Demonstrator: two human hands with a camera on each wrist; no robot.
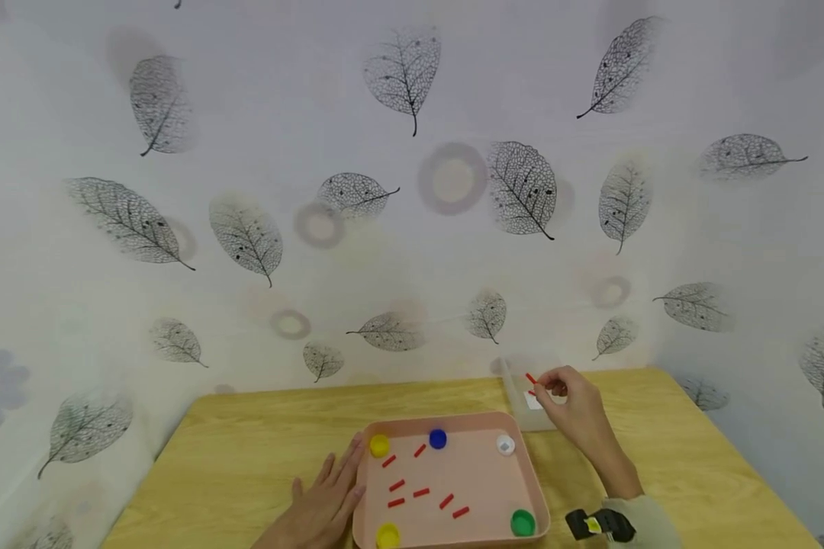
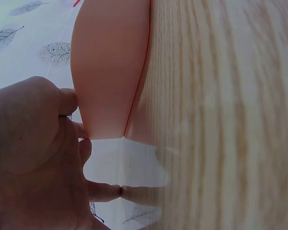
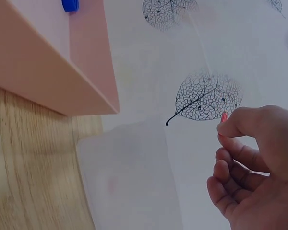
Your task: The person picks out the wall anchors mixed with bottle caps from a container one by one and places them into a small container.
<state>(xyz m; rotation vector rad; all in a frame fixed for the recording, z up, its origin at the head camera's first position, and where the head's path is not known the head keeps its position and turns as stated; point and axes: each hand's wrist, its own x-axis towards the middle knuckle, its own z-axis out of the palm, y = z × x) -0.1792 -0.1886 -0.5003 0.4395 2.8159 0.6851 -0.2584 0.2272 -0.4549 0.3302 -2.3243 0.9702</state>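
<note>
My right hand [image 1: 575, 406] pinches a small red stick [image 1: 531, 378] between thumb and fingertips, over a translucent box [image 1: 516, 396] at the back of the table. The stick's tip [image 3: 223, 117] pokes out past the thumb in the right wrist view. Inside the box lie a white piece [image 1: 534, 401] and another bit of red. To the left, my left hand [image 1: 321, 503] rests at the side of a pink tray [image 1: 537, 488], fingers fairly straight along its wall. Several red sticks [image 1: 421, 492] are scattered over the tray's floor.
Round caps stand around the tray's edge: yellow [image 1: 380, 445] and another yellow [image 1: 387, 535] at left, blue [image 1: 437, 438] at the back, white [image 1: 505, 444] and green [image 1: 523, 523] at right. A leaf-patterned wall covering [image 1: 398, 252] rises behind the wooden table [image 1: 247, 435].
</note>
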